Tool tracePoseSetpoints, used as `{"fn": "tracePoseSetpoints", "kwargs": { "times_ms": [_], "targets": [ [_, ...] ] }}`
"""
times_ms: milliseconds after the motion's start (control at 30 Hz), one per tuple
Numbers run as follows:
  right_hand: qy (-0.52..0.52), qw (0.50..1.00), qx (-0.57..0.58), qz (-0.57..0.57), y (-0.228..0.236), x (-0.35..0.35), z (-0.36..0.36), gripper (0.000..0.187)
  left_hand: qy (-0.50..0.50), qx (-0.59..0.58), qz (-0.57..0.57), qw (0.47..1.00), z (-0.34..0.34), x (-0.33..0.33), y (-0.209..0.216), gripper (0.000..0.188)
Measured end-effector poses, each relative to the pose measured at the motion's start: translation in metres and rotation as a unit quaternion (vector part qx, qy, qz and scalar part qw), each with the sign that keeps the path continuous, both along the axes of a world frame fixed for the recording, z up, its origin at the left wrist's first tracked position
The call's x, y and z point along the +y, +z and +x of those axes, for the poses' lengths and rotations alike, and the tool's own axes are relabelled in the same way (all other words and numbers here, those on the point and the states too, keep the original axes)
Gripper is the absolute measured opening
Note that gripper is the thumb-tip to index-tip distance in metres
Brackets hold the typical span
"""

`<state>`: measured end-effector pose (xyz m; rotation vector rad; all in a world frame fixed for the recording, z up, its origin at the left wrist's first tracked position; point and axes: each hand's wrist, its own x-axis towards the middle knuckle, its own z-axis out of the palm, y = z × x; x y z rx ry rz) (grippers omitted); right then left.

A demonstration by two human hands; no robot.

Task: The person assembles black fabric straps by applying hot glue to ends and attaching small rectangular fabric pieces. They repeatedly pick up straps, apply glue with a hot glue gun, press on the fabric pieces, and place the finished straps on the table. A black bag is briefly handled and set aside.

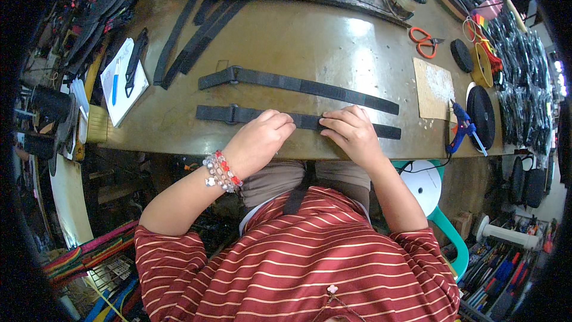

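Observation:
Two black straps lie side by side across the table, each with a dark buckle near its left end. On the nearer strap (307, 121), close to the table's front edge, both hands are at work. My left hand (262, 134) is closed on it right of its buckle (233, 114), fingertips bent down. My right hand (353, 131) pinches it further right, thumb and fingers close together at the strap. The strap's right end sticks out past that hand. Just beyond lies the farther strap (274, 79), flat and untouched. What lies under the fingers is hidden.
More black straps (199, 45) lie at the back left, beside a white notepad (132, 92) with a blue pen. On the right are orange-handled scissors (424, 43), a cardboard piece (432, 86), a blue glue gun (460, 128) and a black webbing roll (480, 113).

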<state>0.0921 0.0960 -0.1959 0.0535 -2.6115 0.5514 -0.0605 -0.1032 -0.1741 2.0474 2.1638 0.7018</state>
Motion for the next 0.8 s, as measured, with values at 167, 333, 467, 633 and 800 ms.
{"fn": "tracePoseSetpoints", "kwargs": {
  "times_ms": [167, 333, 467, 633, 800],
  "targets": [
    [0.001, 1.0, -0.018, 0.014, 0.0, -0.003, 0.001, 0.025, 0.04, -0.003, -0.021, 0.999, 0.007, 0.008, 0.005, 0.019],
    [0.021, 0.994, -0.07, -0.078, 0.013, 0.011, 0.002, 0.022, 0.007, 0.036, 0.018, 0.999, 0.003, 0.029, 0.002, 0.014],
    [-0.1, 0.974, 0.003, -0.203, 0.03, 0.032, 0.016, 0.019, -0.032, 0.04, 0.042, 0.998, -0.002, 0.037, -0.003, 0.015],
    [0.03, 0.995, -0.046, -0.082, 0.013, 0.017, 0.019, 0.02, -0.048, 0.023, 0.023, 0.998, -0.003, 0.041, -0.001, 0.016],
    [0.019, 0.999, -0.003, -0.048, 0.0, 0.016, 0.017, 0.017, -0.041, -0.011, 0.024, 0.999, -0.003, 0.042, -0.001, 0.016]
  ]
}}
